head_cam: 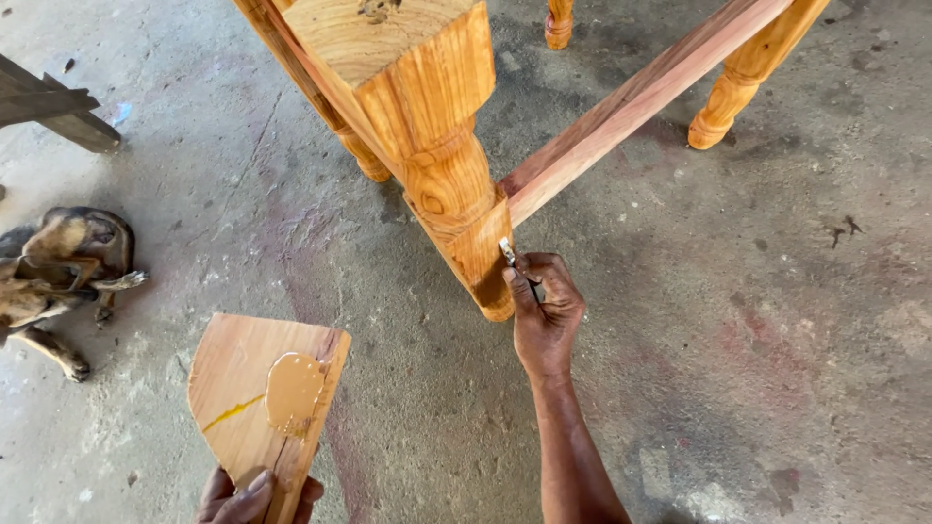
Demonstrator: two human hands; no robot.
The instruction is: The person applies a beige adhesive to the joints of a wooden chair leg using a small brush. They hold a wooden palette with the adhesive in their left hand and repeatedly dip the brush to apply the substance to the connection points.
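Note:
My right hand (544, 309) pinches a small metal blade (507, 251) and presses its tip where a reddish wooden rail (631, 102) meets the turned wooden leg (456, 184) of a frame. My left hand (254, 497) grips the lower end of a flat wooden offcut (233, 374) held up at the lower left. A blob of tan filler paste (294, 391) sits on the board, with a yellowish streak beside it.
Other turned legs stand on the concrete floor (777, 340) at the top: one (743, 82) at right, one (364, 155) behind the near leg. A dog (63, 267) lies at left. Dark timber pieces (53, 112) lie at upper left.

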